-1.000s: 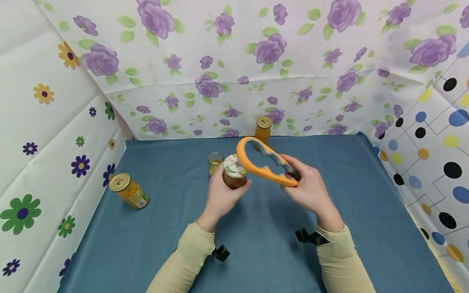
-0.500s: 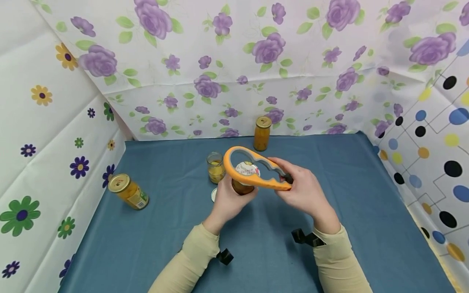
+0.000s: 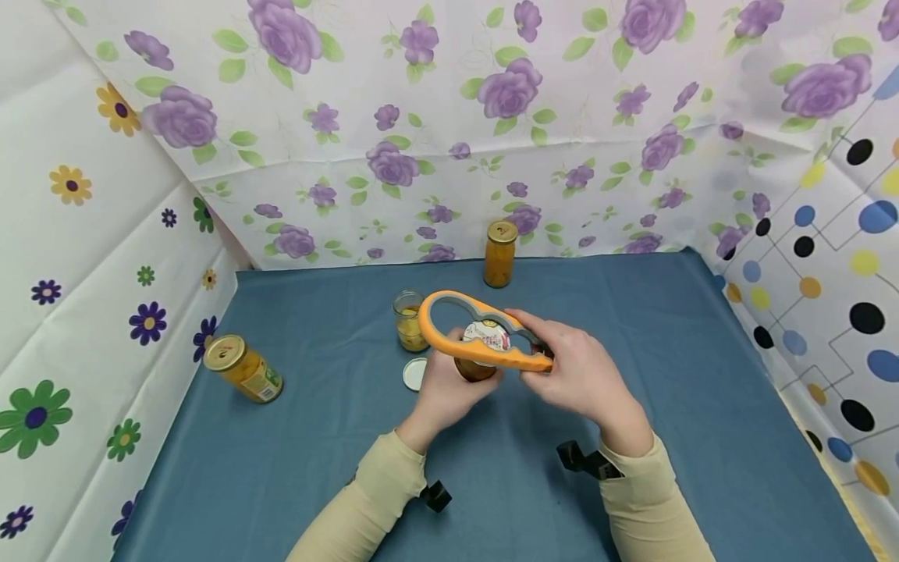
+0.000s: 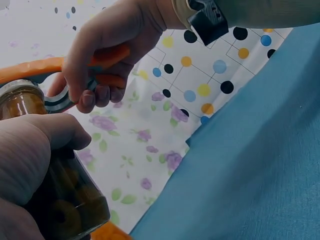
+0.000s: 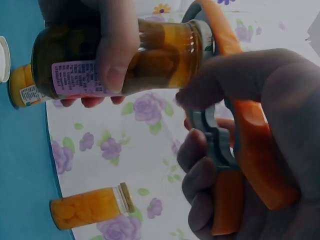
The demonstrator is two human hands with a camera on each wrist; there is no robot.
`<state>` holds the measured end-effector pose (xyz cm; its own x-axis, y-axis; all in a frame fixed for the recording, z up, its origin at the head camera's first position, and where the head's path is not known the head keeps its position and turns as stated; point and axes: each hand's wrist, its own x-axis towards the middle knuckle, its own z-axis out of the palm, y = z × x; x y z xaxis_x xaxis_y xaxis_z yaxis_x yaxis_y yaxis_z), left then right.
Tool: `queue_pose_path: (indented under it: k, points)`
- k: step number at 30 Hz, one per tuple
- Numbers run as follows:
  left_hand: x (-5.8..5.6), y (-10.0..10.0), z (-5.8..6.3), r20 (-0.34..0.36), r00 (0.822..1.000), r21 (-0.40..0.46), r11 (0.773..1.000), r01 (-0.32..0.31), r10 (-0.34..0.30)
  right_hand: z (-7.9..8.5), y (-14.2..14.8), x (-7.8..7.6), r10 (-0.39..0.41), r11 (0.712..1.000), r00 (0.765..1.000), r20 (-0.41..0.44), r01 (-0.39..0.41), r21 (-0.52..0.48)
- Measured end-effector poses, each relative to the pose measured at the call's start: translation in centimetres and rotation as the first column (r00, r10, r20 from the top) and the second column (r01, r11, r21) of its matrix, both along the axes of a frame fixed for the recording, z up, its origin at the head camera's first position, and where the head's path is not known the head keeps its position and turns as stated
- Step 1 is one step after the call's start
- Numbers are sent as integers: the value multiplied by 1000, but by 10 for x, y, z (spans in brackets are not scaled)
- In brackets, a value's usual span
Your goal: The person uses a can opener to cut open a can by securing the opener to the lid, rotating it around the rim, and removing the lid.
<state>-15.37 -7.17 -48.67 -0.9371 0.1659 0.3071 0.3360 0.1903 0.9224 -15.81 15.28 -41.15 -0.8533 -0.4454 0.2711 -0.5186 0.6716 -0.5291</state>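
My left hand [image 3: 449, 390] grips a glass jar [image 5: 160, 55] of amber liquid with rounded pieces, its patterned lid uppermost in the head view. A pinkish label shows on its side in the right wrist view. In my right hand [image 3: 583, 371] is an orange jar opener [image 3: 485, 356] with a grey scalloped inner edge, held by its handle ends. Its loop lies around the jar's lid, the wide rounded end pointing left. My left thumb [image 4: 65, 131] presses along the jar's side, just below the lid.
An uncovered glass jar [image 3: 411, 328] with yellow contents stands behind my left hand, a white lid [image 3: 414, 375] lying in front of it. One gold-lidded jar [image 3: 499, 257] stands at the back edge, another [image 3: 246, 371] at left. Patterned sheets surround the blue tabletop [image 3: 316, 484].
Both hands have come together and slightly lower. The jar has moved right, and the opener has gone left and down from beside the lid to around it. The white lid has come into sight.
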Motion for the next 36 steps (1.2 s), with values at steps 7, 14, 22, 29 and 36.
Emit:
queue_pose_path:
  k: [7,14,22,29,36]
  points:
    - [-1,-1,-2,6,1000,-10,1000,-24,24,2,2,5,34,998,993,117,-29,-49]
    - [0,0,-4,26,1000,-46,999,7,-5,1,4,7,25,1000,978,209,-21,-23]
    - [2,5,-7,74,997,-50,999,11,-8,3,0,11,-4,998,986,169,-5,56]
    - [3,5,-8,69,998,-58,998,-5,9,4,-7,13,-54,996,981,188,40,81]
    - [1,6,-10,89,996,-14,1000,23,-21,7,-8,15,-84,993,976,203,64,104]
